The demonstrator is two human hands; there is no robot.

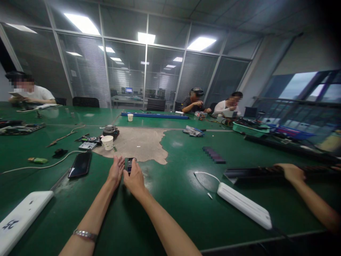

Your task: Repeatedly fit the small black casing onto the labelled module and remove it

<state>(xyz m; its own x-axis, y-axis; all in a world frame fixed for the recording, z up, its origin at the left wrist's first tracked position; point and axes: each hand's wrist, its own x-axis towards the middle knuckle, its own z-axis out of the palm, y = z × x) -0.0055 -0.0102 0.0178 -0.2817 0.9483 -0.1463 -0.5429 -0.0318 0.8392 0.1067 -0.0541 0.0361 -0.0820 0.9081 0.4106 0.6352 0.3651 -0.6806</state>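
Observation:
My right hand [135, 179] is closed around a small dark rectangular device [129, 164] on or just above the green table. Part of that device is hidden by the fingers, and I cannot make out its exact kind. Just to its left, my left hand [116, 171] is open, edge down, with fingers stretched forward and nothing in it. A black phone [80, 164] lies left of my hands, beside a white cable. Beyond them stands a white paper cup [107, 142] among small electronic parts [89, 145], at the edge of a bare beige patch [135, 142].
White power strips lie at near left [23, 217] and right [243, 204]. Another person's hand [291, 173] rests on a long black rail [250, 173] at the right. A green basket [250, 128] stands farther back. Several people sit across the table.

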